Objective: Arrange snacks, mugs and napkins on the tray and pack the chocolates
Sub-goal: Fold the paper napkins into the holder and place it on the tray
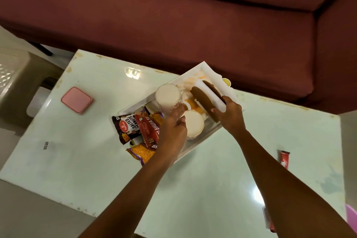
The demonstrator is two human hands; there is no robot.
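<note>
Head view. My left hand (174, 121) sits over the white tray (207, 69) at centre, fingers curled around the handle area of the upper mug (167, 97); looks like a pinch at the mug's side, but whether it is fully clamped I cannot tell. My right hand (229, 114) is closed around a brown and white napkin holder (207, 95), which lies tilted over the tray's 3 o'clock side, long axis running toward 11 o'clock.

2 mugs on the tray: the upper one at the tray's 9 o'clock, the lower mug (193, 126) at 6 o'clock, just beside my left hand. Orange pieces (197, 105) sit between the mugs and the holder; what they are I cannot tell.

Snack packets overhang the tray's 8 o'clock end: Haldiram's salted peanuts packet (128, 127), red bhujia sev packet (147, 129) overlapping it, and a purple-edged sev packet (140, 152) below, partly under my left forearm.

Pale green table (81, 160): pink lidded box (76, 99) at 9 o'clock, well apart from the tray. Red chocolate bar (284, 158) at 3 o'clock near the table edge. Another red-wrapped item (270, 222) at 5 o'clock, mostly hidden by my right arm. Maroon sofa (173, 15) at 12 o'clock.
</note>
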